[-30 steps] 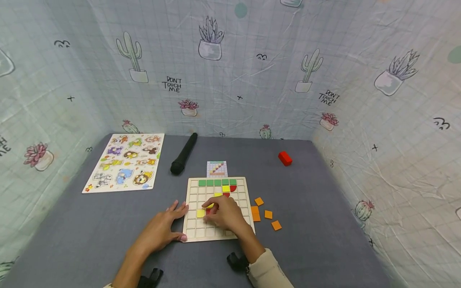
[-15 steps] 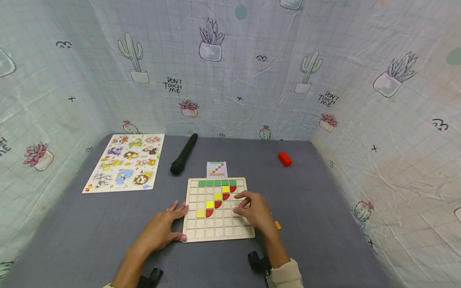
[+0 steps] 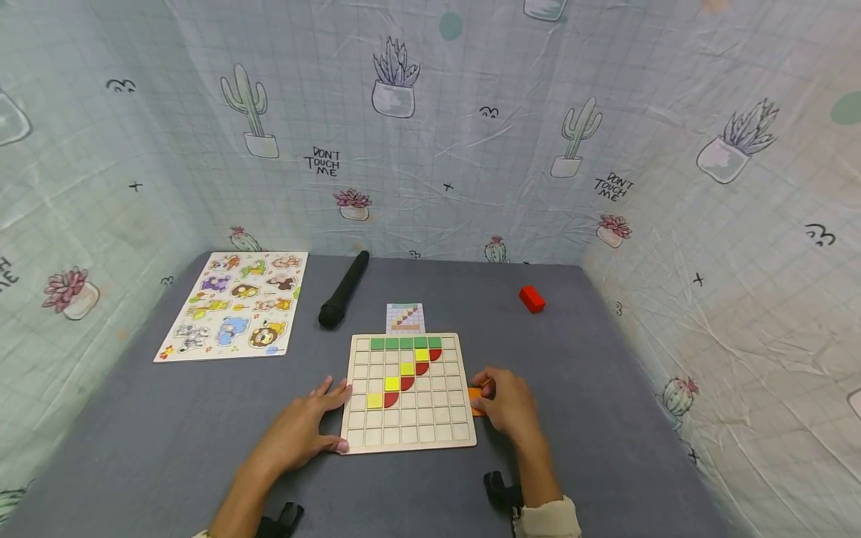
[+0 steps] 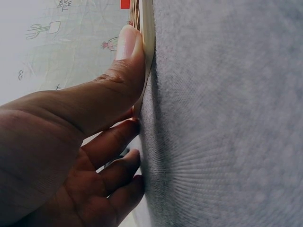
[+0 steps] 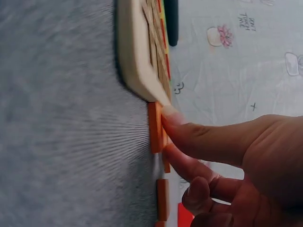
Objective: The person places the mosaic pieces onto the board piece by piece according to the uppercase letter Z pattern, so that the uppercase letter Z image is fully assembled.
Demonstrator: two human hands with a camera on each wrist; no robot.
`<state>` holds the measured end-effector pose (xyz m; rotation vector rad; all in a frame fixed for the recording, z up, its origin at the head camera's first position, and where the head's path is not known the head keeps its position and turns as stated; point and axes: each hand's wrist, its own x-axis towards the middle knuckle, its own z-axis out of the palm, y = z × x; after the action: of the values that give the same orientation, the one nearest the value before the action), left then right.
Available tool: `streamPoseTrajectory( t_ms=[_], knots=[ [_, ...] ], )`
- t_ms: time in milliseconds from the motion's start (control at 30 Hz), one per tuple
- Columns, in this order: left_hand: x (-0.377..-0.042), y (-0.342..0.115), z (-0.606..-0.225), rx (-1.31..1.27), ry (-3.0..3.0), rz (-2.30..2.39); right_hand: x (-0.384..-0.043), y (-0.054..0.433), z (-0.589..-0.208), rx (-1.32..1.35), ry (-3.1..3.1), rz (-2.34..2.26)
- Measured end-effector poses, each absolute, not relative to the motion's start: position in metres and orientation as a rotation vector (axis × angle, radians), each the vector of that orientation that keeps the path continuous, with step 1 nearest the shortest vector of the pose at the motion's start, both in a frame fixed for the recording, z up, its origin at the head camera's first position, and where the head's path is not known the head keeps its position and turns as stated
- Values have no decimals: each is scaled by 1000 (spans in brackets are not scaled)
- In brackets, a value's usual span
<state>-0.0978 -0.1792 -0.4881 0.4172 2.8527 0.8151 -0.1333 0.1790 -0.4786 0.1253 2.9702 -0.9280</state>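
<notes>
A square wooden grid board lies on the grey table. Along its top runs a row of green tiles, and below them yellow square tiles and red quarter-round tiles step diagonally. The left hand rests against the board's left side, fingers spread, thumb near the lower corner. Just off the board's right edge, the right hand pinches at an orange square tile with thumb and index finger. More orange tiles lie beside it in the right wrist view, mostly hidden by the hand in the head view.
Above the board lies a small printed pattern card. Farther back are a black microphone and, at the left, an animal puzzle board. A red block sits at the back right. A printed cloth surrounds the table.
The right hand has left the yellow and red tiles on the board and moved right to the orange tiles beside it. The left hand has stayed at the board's left edge.
</notes>
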Motion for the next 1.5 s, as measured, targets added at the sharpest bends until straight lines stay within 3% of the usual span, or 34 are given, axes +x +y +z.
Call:
streamPoseTrajectory(
  t_ms=[667, 1500],
  knots=[
    [-99, -176, -493, 420, 2848, 829, -131, 184, -479, 185, 3023, -939],
    [-100, -181, -492, 469, 2884, 839, -123, 109, -471, -232, 2889, -1148]
  ],
)
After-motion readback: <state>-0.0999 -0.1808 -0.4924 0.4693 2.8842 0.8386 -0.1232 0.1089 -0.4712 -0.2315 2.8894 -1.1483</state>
